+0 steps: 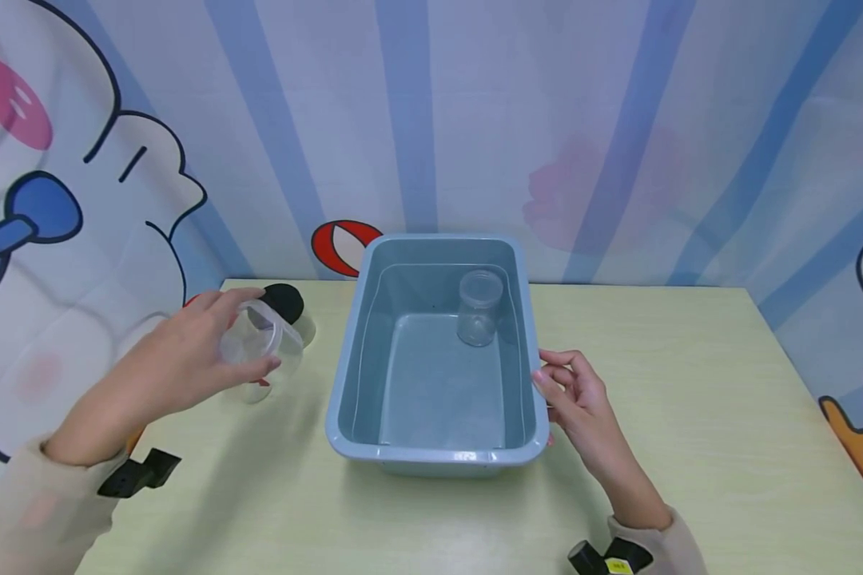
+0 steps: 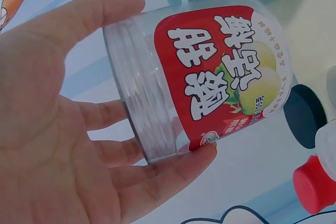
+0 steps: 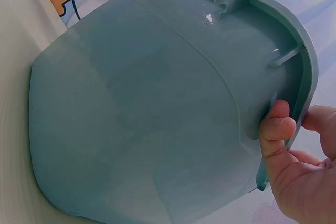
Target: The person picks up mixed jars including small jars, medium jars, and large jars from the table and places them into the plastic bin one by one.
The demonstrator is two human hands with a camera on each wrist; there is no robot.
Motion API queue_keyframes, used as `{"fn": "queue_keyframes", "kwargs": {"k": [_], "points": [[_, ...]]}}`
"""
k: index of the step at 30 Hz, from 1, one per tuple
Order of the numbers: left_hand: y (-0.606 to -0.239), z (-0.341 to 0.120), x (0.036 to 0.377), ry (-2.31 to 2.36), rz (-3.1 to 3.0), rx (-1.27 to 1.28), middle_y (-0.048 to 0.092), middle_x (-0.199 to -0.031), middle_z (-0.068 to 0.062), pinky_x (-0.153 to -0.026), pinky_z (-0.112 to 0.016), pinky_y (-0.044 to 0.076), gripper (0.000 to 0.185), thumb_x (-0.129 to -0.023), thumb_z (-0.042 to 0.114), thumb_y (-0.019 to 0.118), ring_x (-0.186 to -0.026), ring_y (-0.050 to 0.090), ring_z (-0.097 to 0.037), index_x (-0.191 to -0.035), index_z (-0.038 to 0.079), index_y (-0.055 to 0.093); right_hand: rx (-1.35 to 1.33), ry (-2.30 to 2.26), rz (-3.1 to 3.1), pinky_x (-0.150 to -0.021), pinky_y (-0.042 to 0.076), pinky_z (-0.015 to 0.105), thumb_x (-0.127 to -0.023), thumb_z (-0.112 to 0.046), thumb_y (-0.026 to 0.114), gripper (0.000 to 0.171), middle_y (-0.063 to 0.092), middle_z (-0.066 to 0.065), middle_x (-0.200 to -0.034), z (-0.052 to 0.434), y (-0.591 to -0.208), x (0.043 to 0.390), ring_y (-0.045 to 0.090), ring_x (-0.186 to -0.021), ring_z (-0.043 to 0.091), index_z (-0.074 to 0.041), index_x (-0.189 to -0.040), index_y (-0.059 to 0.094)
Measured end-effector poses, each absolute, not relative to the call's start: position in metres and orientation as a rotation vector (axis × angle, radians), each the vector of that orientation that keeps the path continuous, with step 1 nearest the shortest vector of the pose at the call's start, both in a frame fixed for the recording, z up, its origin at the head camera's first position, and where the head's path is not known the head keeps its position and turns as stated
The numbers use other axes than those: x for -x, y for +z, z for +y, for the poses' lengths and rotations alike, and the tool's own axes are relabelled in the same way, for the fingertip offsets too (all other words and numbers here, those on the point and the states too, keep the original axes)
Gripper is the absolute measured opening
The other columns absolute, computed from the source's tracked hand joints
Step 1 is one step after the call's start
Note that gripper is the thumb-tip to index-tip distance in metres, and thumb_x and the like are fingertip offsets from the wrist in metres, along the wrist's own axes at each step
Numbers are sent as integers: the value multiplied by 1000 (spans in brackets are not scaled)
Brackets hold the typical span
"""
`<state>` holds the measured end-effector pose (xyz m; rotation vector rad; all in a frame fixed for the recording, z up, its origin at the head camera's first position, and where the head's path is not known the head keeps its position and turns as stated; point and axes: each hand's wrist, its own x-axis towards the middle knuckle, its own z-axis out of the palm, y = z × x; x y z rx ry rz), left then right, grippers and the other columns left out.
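Observation:
My left hand (image 1: 253, 332) holds a clear plastic jar (image 1: 286, 345) just above the table, left of the tub. The left wrist view shows the jar (image 2: 220, 72) lying across my fingers (image 2: 173, 169); it has a red label and no lid. My right hand (image 1: 550, 383) grips the right rim of a blue-grey plastic tub (image 1: 431, 458) in the middle of the table. In the right wrist view the thumb (image 3: 277, 125) lies under the tub's rim (image 3: 302, 51) and the fingers curl over it. A second clear jar (image 1: 479, 308) stands inside the tub at the back.
A black lid (image 1: 285, 300) lies on the pale table (image 1: 690, 415) behind the held jar. The left wrist view shows the black lid (image 2: 304, 116) beside a red cap (image 2: 315, 184). A cartoon-printed curtain (image 1: 618, 120) closes off the back and sides.

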<state>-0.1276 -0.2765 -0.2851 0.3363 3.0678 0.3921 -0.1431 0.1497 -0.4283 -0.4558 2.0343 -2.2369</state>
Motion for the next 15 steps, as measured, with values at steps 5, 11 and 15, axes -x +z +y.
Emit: {"fn": "queue_keyframes", "kwargs": {"k": [5,11,15], "points": [[-282,-275,128,378,3081,-352,55,-117,-24,-72,-53,51,86,-85,50,75,-100,55,-36,-147,3,40,456,-2231,2041,-43,48,28,-103,-5,52,35,65,17,-103,149,-428,143,61,-67,14,9,-133,40],[-275,-271,130,348,3097,-345,56,-112,-18,-64,-43,49,85,-85,51,75,-93,55,-28,-148,6,41,448,-2236,2034,-43,47,26,-103,-5,52,36,65,18,-103,150,-429,143,62,-68,14,9,-134,40],[-272,-266,131,385,3077,-352,49,-132,-28,-78,-58,50,85,-86,53,72,-111,54,-39,-150,7,39,448,-2233,2037,-43,47,26,-103,-6,52,36,64,19,-104,150,-429,143,62,-68,14,8,-134,40]]}}
